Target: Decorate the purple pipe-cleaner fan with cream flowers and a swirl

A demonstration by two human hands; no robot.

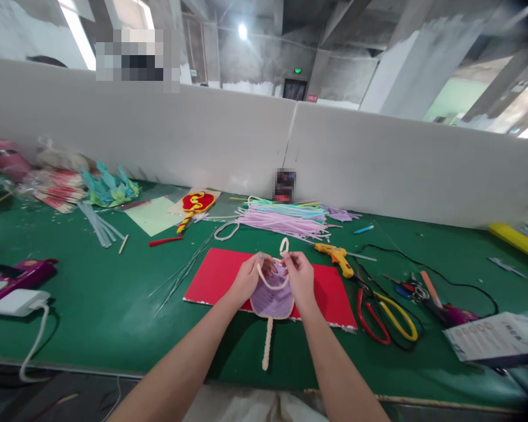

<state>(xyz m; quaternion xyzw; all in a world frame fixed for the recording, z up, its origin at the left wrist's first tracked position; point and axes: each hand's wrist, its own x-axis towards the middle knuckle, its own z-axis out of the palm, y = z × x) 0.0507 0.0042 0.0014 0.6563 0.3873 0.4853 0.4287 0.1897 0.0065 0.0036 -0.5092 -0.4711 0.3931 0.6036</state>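
A small purple hand fan [270,306] with a cream edge and a twisted cream handle [267,346] lies below my hands, its handle towards me. A cream pipe cleaner [274,288] curves across the fan's face, and its looped end stands up above my fingers. My right hand [302,274] pinches this pipe cleaner near the loop. On the other side my left hand [247,276] has its fingers curled around the pipe cleaner at the fan's top; its fingertips are partly hidden. Under the fan is a red board [215,272].
Behind the board lie a pile of pipe cleaners [286,221] and a red-and-yellow fan [198,202]. To the right are a yellow glue gun [337,255], pliers [385,316] and a white box [495,337]. A white charger [20,302] sits at left; a white partition [180,138] stands behind.
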